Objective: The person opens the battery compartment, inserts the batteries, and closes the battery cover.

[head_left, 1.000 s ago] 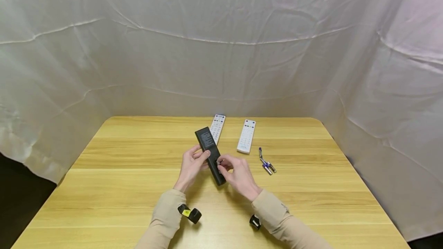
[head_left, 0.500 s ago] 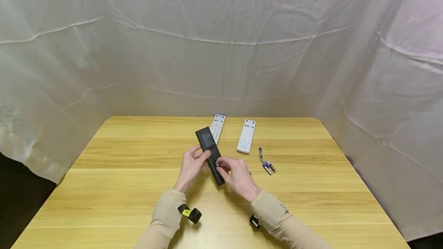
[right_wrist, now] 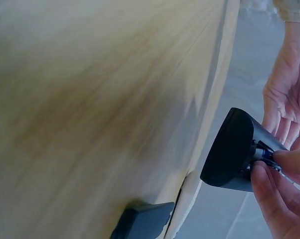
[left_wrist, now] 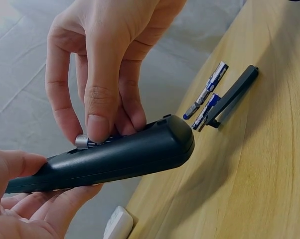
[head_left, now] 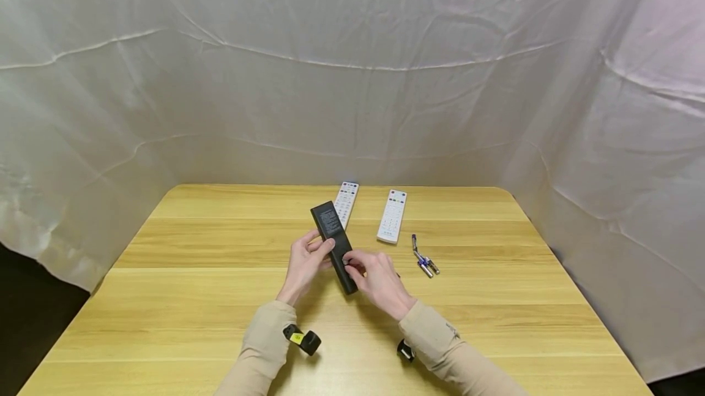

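Observation:
My left hand (head_left: 303, 265) grips a black remote control (head_left: 329, 223) with its back facing up, thumb on top and fingers beneath. At the lower half of the remote, my right hand (head_left: 380, 280) pinches a small battery (left_wrist: 82, 142) between thumb and fingers. The battery sits at the open battery compartment (right_wrist: 260, 145), its silver end sticking up a little in the left wrist view. Fingers cover much of the compartment, so how deep the battery lies cannot be told. A dark, narrow battery cover (left_wrist: 235, 94) lies on the table beyond the remote.
Several loose batteries (head_left: 425, 264) lie on the wooden table (head_left: 193, 298) right of my right hand. Two white remote controls lie further back: one (head_left: 346, 199) partly behind the black remote, another (head_left: 392, 217) to its right. Grey cloth (head_left: 352, 108) hangs around the table.
The right hand has shifted slightly left against the remote, and less of the battery shows between its fingers. The left hand and the black remote have stayed nearly still.

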